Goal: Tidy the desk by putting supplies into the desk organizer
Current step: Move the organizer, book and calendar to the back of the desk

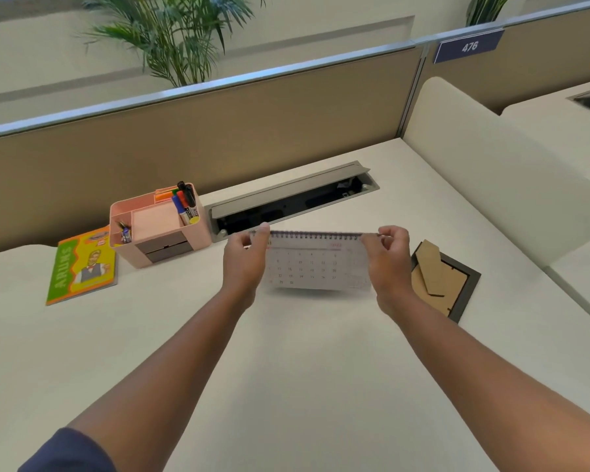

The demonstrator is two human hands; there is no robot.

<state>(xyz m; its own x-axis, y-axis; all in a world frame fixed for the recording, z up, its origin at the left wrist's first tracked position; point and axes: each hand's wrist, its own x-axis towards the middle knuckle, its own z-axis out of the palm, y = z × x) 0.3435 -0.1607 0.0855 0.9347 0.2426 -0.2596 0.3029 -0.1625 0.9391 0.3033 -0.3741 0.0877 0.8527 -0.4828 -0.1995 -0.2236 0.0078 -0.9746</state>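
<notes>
Left hand [244, 264] and right hand [387, 264] each pinch the spiral calendar [315, 264] above the desk [286, 369].

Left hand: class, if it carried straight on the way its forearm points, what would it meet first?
Probably the open cable tray just beyond the left hand, which pinches the calendar; depth is unclear, so it might pass above it.

The desk organizer [157, 226] is set near the desk's [286, 369] back edge, a book [82, 267] at its left. A calendar [315, 264] is held above the middle, a picture frame [445, 281] lying to its right.
</notes>
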